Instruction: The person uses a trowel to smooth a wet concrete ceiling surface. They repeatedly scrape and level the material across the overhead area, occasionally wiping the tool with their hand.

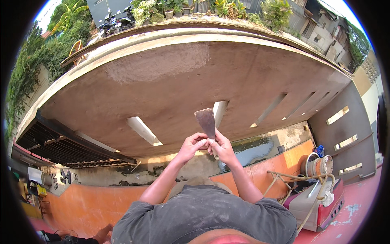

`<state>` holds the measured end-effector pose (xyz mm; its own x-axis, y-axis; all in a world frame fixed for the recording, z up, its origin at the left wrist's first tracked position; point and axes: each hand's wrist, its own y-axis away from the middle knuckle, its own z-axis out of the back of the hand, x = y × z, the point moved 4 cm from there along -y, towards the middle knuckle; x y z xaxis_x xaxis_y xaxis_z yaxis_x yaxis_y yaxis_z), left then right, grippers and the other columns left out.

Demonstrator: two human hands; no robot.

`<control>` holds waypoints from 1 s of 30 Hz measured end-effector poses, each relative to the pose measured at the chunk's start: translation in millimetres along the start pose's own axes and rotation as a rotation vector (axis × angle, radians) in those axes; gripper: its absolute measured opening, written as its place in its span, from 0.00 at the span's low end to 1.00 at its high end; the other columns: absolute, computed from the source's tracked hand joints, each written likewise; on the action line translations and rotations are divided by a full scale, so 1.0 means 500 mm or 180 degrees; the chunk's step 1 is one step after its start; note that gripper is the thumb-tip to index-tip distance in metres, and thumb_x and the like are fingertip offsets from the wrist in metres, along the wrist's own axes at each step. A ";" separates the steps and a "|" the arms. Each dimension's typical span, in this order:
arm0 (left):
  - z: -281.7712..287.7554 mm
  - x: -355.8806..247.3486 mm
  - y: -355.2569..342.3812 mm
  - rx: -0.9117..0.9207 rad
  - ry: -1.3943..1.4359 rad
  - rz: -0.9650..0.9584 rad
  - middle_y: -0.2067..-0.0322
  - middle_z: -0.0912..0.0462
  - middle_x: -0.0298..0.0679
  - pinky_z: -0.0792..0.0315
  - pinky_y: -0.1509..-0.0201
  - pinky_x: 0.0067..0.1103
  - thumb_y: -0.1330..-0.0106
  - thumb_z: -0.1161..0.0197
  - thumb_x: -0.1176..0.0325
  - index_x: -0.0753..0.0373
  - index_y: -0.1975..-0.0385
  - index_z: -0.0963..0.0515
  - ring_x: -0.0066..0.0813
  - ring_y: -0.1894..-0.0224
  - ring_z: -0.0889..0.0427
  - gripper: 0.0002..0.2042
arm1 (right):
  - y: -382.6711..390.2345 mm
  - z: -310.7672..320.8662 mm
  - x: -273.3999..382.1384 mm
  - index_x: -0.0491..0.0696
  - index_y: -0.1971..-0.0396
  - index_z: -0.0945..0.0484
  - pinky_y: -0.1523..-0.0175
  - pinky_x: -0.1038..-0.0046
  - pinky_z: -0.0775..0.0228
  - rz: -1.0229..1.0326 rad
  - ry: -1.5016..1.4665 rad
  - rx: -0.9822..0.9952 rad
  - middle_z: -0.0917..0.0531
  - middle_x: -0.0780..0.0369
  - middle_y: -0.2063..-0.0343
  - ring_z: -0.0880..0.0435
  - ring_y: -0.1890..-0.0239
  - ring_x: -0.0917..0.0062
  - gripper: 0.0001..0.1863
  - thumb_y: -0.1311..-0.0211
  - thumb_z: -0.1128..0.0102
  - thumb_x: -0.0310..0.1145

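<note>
In front of my chest I hold a putty knife (pixel 206 121), its wide, dark, stained blade pointing up and away from me. My right hand (pixel 224 151) is closed round its pale handle, and the handle's end shows below the fingers. My left hand (pixel 191 147) is closed too, with thumb and fingertips pinched where the blade meets the handle. Just beyond the blade stands a brown plastered wall (pixel 174 97) with slanted slots through it. A lighter, rougher patch (pixel 160 63) lies near the wall's top.
Orange tiles (pixel 97 203) cover the floor, with a wet strip (pixel 256 153) along the wall's foot. A dark metal grille (pixel 73 142) is at left. At right are a bucket (pixel 319 166), a metal frame (pixel 280 179) and a grey-and-red appliance (pixel 317 205). Another person's foot (pixel 103 234) shows lower left.
</note>
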<state>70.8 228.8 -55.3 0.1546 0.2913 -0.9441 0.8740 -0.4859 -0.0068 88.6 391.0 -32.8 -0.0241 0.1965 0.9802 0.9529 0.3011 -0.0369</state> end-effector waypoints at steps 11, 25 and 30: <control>0.019 -0.064 0.034 -0.0358 -0.0129 -0.0132 0.43 0.19 0.41 0.22 0.40 0.30 0.22 0.44 0.66 0.64 0.41 0.24 0.30 0.41 0.18 0.15 | -0.047 -0.008 0.052 0.49 0.20 0.56 0.71 0.82 0.30 0.0198 0.0092 0.0077 0.19 0.65 0.66 0.26 0.75 0.88 0.39 0.25 0.48 0.27; 0.072 -0.044 0.054 -0.0503 -0.0100 -0.0458 0.40 0.21 0.42 0.25 0.37 0.28 0.24 0.42 0.70 0.66 0.38 0.29 0.29 0.40 0.21 0.17 | -0.062 -0.076 0.030 0.46 0.39 0.31 0.69 0.77 0.25 -0.0537 -0.1400 0.0410 0.23 0.64 0.66 0.23 0.71 0.83 0.18 0.24 0.46 0.30; 0.062 -0.084 0.018 -0.0942 -0.1020 -0.0865 0.40 0.22 0.43 0.24 0.39 0.29 0.26 0.40 0.71 0.64 0.36 0.32 0.31 0.40 0.21 0.20 | -0.098 -0.062 0.056 0.49 0.33 0.35 0.77 0.79 0.27 -0.0696 -0.2333 0.1298 0.27 0.64 0.67 0.24 0.74 0.80 0.20 0.20 0.53 0.32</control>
<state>57.8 186.8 -25.9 -0.2047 0.0848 -0.9751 0.9631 -0.1601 -0.2161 50.6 352.6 2.7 -0.5166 0.6048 0.6061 0.7247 0.6858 -0.0667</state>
